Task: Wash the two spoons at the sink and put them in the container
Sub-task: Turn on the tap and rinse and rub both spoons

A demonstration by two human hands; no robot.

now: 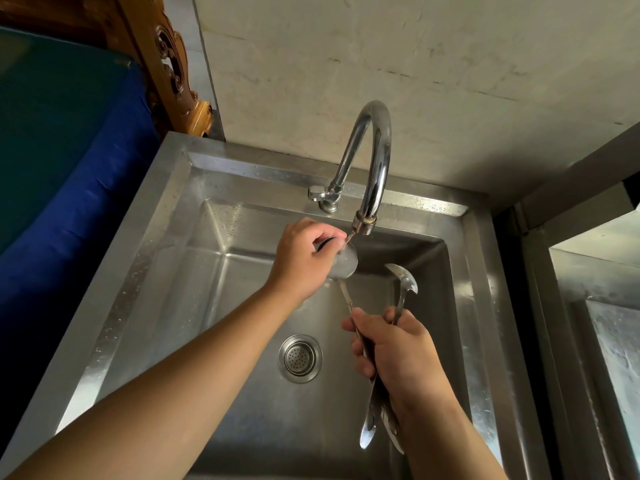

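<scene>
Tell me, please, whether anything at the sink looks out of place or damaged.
Nothing stands out. The right hand holds both spoons by the handles; the left hand rubs one spoon bowl under the faucet. The sink looks sound.

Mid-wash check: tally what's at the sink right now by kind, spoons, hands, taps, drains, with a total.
Spoons: 2, one under the tap, rubbed by the left hand, the other beside it; both handles in the right hand
Hands: 2
Tap: 1
Drain: 1
Total: 6
</scene>
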